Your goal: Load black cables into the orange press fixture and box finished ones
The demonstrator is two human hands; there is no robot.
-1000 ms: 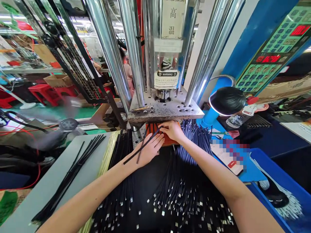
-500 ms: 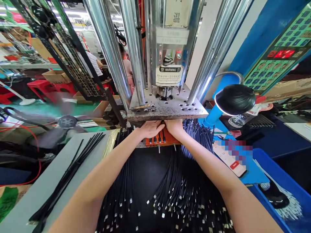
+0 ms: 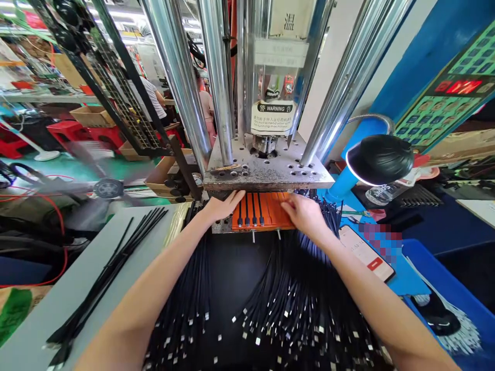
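An orange slotted mould plate (image 3: pixel 274 212) sits low in the press, below a drilled metal plate (image 3: pixel 266 175). Several black cables (image 3: pixel 254 207) lie side by side in its left slots, their connector ends towards me. My left hand (image 3: pixel 223 207) is at the mould's left edge, fingers stretched out flat and reaching under the metal plate; no object shows in it. At the mould's right end is my right hand (image 3: pixel 307 212), with thumb and fingers pinched together. Whatever is between those fingers, if anything, is too small to make out.
Black cable bundles (image 3: pixel 286 304) hang in front of the press, with more cables (image 3: pixel 116 268) on the grey side table. To the right are a lamp (image 3: pixel 381 159), a phone (image 3: pixel 367 252) and a blue bin (image 3: pixel 456 288). A fan (image 3: pixel 108 188) spins at left.
My right hand has moved right, from the mould's middle to its right end. My left hand has drawn left to the mould's edge, uncovering the cables in the slots.
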